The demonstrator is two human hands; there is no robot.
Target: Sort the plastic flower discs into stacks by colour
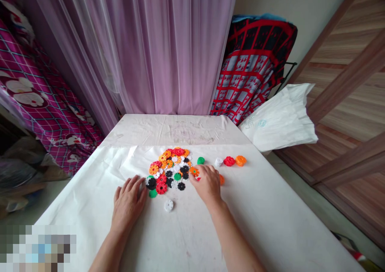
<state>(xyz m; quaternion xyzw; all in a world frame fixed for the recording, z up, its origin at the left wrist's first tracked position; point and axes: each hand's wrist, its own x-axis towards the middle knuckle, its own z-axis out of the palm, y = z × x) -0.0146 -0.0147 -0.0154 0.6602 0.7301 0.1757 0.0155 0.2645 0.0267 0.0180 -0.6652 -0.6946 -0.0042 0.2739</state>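
A loose pile of notched plastic discs (pixel 177 176) in red, orange, black, white and green lies on the white-covered table. My left hand (pixel 128 200) rests palm down at the pile's left edge, fingers stretched out, its thumb side close to a black disc (pixel 151 183) and a green disc (pixel 153 193). At the pile's right side my right hand (pixel 208 182) pinches an orange disc (pixel 194 171) between thumb and fingers. Under that hand a bit of red shows, and another orange piece (pixel 221 180) sticks out past it, mostly hidden. A white stack of discs (pixel 169 205) sits nearer to me.
Behind my right hand lie small stacks: green (pixel 201 160), white (pixel 219 162), red (pixel 229 161) and orange (pixel 241 160). A white bag (pixel 279 119) hangs at the table's right edge. Purple curtains (pixel 168 47) close off the far side; a red-patterned cloth (pixel 243 71) covers something behind.
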